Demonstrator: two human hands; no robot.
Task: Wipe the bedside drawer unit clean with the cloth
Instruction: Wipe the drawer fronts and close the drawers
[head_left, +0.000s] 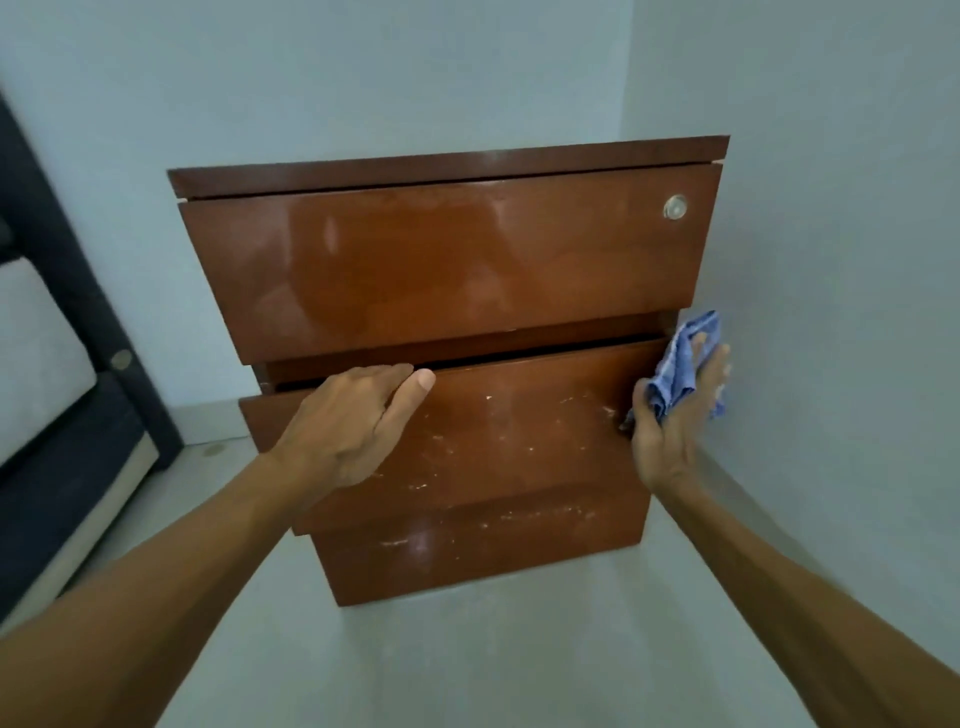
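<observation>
A glossy brown wooden drawer unit (447, 270) with three drawers stands against the pale wall. The top drawer has a round metal lock (675, 208). The middle drawer (519, 431) is pulled out a little and its front carries white specks and smears. My left hand (358, 421) grips that drawer's top edge, fingers hooked into the gap. My right hand (675, 421) holds a crumpled blue cloth (685, 364) against the unit's right side, at the middle drawer's right end. The bottom drawer (478, 551) also shows pale marks.
A dark upholstered bed frame (62, 415) with a light mattress fills the left edge. The wall corner sits just right of the unit. Grey floor (467, 665) spreads in front, between my forearms.
</observation>
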